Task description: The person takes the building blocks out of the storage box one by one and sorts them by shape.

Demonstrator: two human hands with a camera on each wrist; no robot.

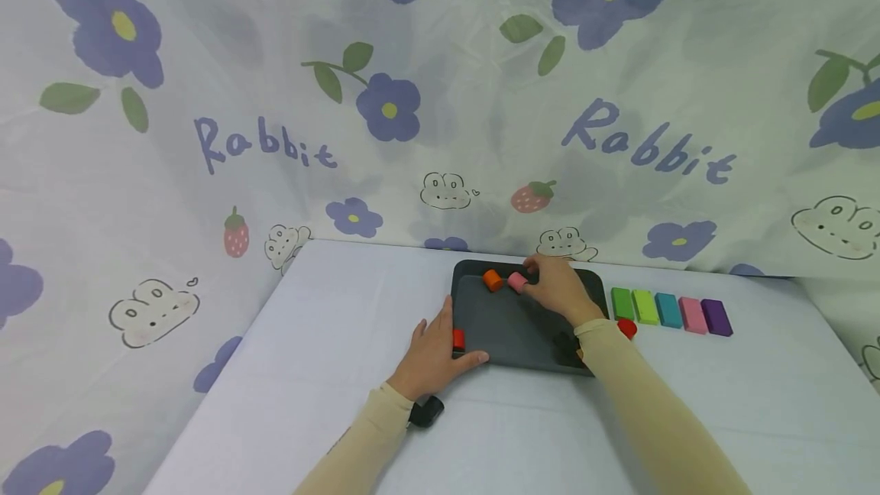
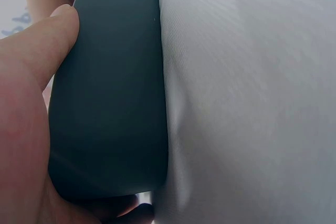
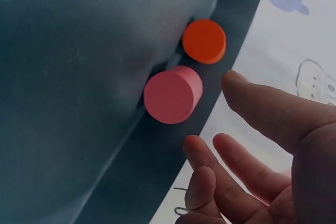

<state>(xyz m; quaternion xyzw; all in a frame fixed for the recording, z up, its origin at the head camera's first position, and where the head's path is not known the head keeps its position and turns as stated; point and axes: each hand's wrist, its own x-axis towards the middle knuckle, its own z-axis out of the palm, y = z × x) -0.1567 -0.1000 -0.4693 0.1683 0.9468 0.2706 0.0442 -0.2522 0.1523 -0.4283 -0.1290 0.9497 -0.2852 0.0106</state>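
Your sleeves (image 1: 660,396) are reaching across the white table (image 1: 275,403).
Your left hand (image 1: 433,357) is bracing the tray (image 1: 509,334), fingers extended, clenching nothing; your right hand (image 1: 560,289) is hovering, grip released, beside the pink block (image 1: 517,282), which is sitting inside, by the far wall, near the orange block (image 1: 492,280).

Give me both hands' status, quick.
Left hand: open, spread against the dark grey rectangular tray at its near left corner.
Right hand: open, holding nothing, beside the pink cylindrical block.
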